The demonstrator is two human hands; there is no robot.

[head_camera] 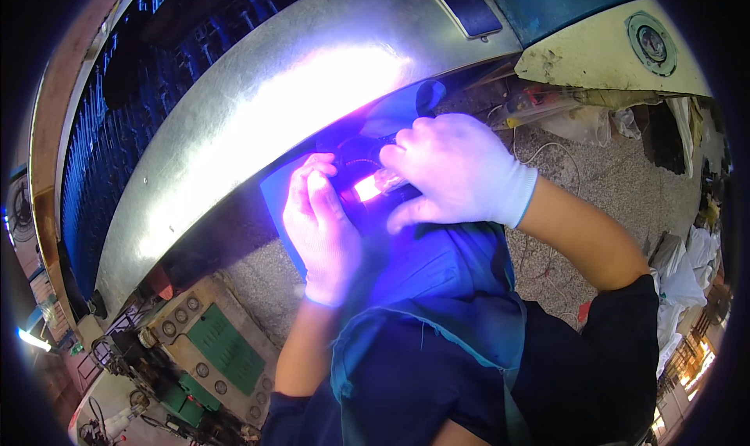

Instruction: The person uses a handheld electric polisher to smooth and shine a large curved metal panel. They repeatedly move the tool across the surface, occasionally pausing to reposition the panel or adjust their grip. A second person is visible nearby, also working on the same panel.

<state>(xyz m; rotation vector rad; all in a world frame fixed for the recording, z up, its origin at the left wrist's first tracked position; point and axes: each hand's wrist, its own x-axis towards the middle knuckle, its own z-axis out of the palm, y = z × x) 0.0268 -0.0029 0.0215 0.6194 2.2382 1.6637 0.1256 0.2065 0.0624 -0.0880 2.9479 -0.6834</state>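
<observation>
My left hand [322, 223], in a white knit glove, is raised in front of the edge of a curved metal panel [246, 118]. Its fingers are bent towards the thumb; whether something is between them cannot be told. My right hand [457, 170], also gloved in white, is to the right, fingers curled at a small clear, crumpled piece [389, 179] that looks like plastic. Beside that piece is a bright glowing patch [368, 188], between my hands. Glare and purple light hide detail there. A blue apron [422, 264] covers my lap.
Rows of dark, needle-like parts [117, 112] line the machine behind the panel. A control box with a green plate [225, 349] and round dials is at lower left. A cream cover [592, 47] is at upper right. Cables [551, 147] and plastic bags [679, 270] lie on the speckled floor.
</observation>
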